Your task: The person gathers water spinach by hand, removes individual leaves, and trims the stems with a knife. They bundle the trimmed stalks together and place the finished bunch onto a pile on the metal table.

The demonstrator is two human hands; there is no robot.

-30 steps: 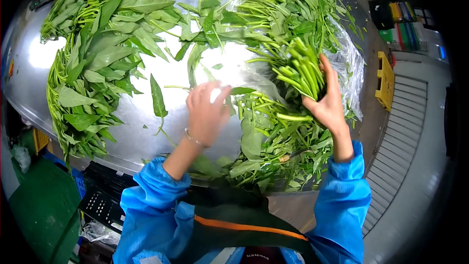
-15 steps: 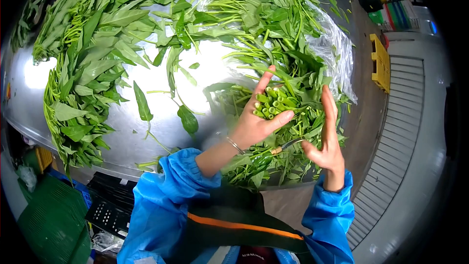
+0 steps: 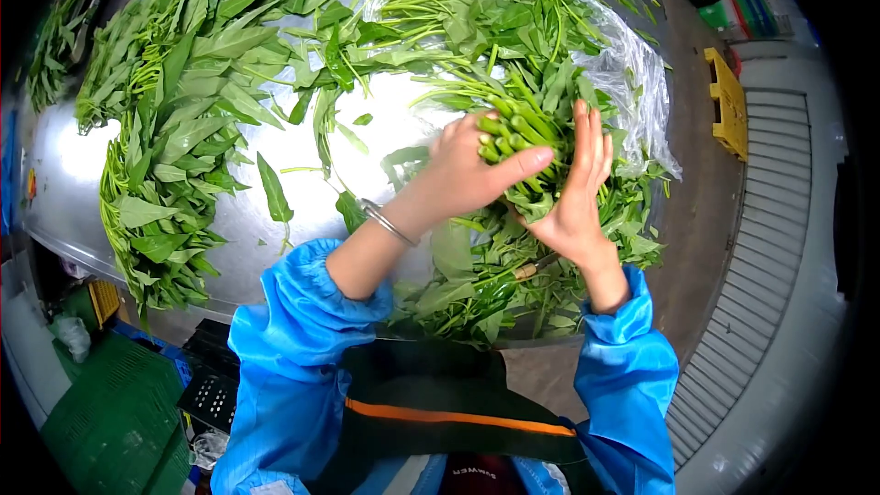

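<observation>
Tabletop [image 3: 236,243], greens [image 3: 521,133] partly behind hands [image 3: 463,170].

A second ago, the left hand [image 3: 467,168] was over the table [image 3: 246,246]; now it holds the green bunch [image 3: 522,133]. The right hand [image 3: 575,206] was away from the bunch half a second ago, but now it touches it, and the bunch sits farther forward

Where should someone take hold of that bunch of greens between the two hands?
Probably around the stems, just behind their blunt ends, coming from the left and right sides. There they lie packed thickly together, while leaves around them spread loosely. The left hand and right hand flank them.
</observation>
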